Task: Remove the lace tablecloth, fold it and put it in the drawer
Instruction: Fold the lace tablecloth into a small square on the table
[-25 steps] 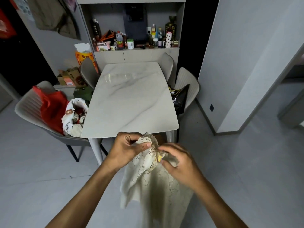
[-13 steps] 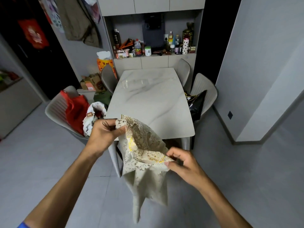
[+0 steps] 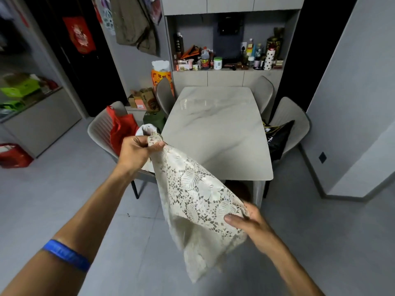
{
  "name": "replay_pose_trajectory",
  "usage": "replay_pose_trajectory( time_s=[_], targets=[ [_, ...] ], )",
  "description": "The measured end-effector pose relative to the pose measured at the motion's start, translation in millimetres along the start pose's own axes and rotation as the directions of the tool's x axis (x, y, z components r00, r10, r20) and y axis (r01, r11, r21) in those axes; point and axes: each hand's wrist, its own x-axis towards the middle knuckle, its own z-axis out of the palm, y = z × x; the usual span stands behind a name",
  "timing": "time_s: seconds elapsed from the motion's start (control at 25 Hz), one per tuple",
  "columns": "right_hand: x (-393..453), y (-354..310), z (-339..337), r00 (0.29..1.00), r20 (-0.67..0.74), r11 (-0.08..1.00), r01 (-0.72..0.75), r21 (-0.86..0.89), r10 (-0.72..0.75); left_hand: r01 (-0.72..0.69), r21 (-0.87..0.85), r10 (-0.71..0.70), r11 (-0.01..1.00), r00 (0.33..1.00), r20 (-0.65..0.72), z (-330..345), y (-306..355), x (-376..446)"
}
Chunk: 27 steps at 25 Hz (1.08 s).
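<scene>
The cream lace tablecloth [image 3: 196,197] hangs in the air in front of the table, stretched slantwise between my hands, with its loose end drooping toward the floor. My left hand [image 3: 136,152] pinches one upper corner, raised at the left near the table's front corner. My right hand [image 3: 248,221] grips the opposite edge lower down at the right, thumb on top of the lace. The marble-look dining table [image 3: 218,133] behind the cloth is bare. No drawer can be picked out with certainty.
Grey chairs surround the table: the left one [image 3: 100,129] carries a red bag [image 3: 121,129] and a white bag, the right one [image 3: 297,122] a black bag [image 3: 277,139]. A cluttered shelf [image 3: 226,60] stands behind. A low cabinet [image 3: 42,116] stands left, a red bag [image 3: 12,154] on the floor.
My hands have drawn apart, the left rising and going left, the right dropping. The bunched cloth has spread into a flat stretched panel. The view has pulled back from the table.
</scene>
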Motion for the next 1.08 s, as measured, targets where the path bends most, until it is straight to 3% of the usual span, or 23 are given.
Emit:
replay_pose_trajectory(
  time_s=[0.08, 0.16, 0.24, 0.32, 0.4, 0.44, 0.52, 0.6, 0.68, 0.76, 0.84, 0.92, 1.0, 1.08],
  targets=[
    [3, 11, -8, 0.987, 0.111, 0.956, -0.084, -0.28, 0.119, -0.003, 0.012, 0.003, 1.0, 1.0, 0.012, -6, -2, 0],
    [1, 29, -17, 0.95, 0.182, 0.825, -0.116, -0.553, 0.256, -0.015, 0.013, 0.014, 1.0, 0.999, 0.04, -11, -3, -2],
    [-5, 49, -21, 0.929, 0.157, 0.723, -0.146, -0.675, 0.335, -0.033, 0.037, 0.031, 0.999, 0.997, 0.071, -13, -5, -6],
    [-9, 62, -20, 0.95, 0.075, 0.724, -0.178, -0.667, 0.303, -0.036, 0.072, 0.032, 0.997, 0.998, 0.057, -15, -7, -8],
    [-10, 69, -15, 0.966, 0.033, 0.814, -0.198, -0.546, 0.256, -0.019, 0.082, 0.02, 0.996, 1.0, -0.006, -20, -9, -3],
    [-10, 70, -11, 0.965, 0.058, 0.844, -0.195, -0.5, 0.257, -0.014, 0.111, 0.019, 0.994, 0.998, -0.051, -22, -11, 2],
    [-12, 71, 3, 0.94, 0.174, 0.782, -0.13, -0.61, 0.293, -0.001, 0.193, 0.024, 0.981, 0.993, -0.115, -22, -12, 10],
    [-11, 82, 18, 0.891, 0.237, 0.487, 0.021, -0.873, 0.387, -0.027, 0.251, 0.053, 0.968, 0.994, -0.099, -15, -10, 13],
    [-10, 102, 32, 0.824, 0.165, 0.189, 0.072, -0.979, 0.542, -0.092, 0.261, 0.102, 0.961, 0.995, -0.024, -9, -8, 11],
    [-11, 118, 47, 0.805, 0.132, 0.039, 0.134, -0.99, 0.578, -0.162, 0.264, 0.152, 0.951, 0.987, 0.058, -9, -6, 9],
    [-14, 123, 56, 0.843, 0.089, -0.07, 0.148, -0.986, 0.531, -0.181, 0.286, 0.161, 0.941, 0.982, 0.094, -16, -8, 9],
    [-16, 123, 57, 0.874, -0.022, -0.087, 0.023, -0.996, 0.485, -0.162, 0.315, 0.152, 0.935, 0.987, 0.055, -23, -13, 11],
    [-17, 128, 49, 0.888, -0.127, -0.017, -0.134, -0.991, 0.442, -0.119, 0.32, 0.131, 0.94, 0.991, -0.016, -27, -21, 11],
    [-17, 133, 44, 0.895, -0.143, -0.005, -0.155, -0.988, 0.422, -0.055, 0.291, 0.077, 0.955, 0.995, -0.067, -26, -28, 8]
  ],
)
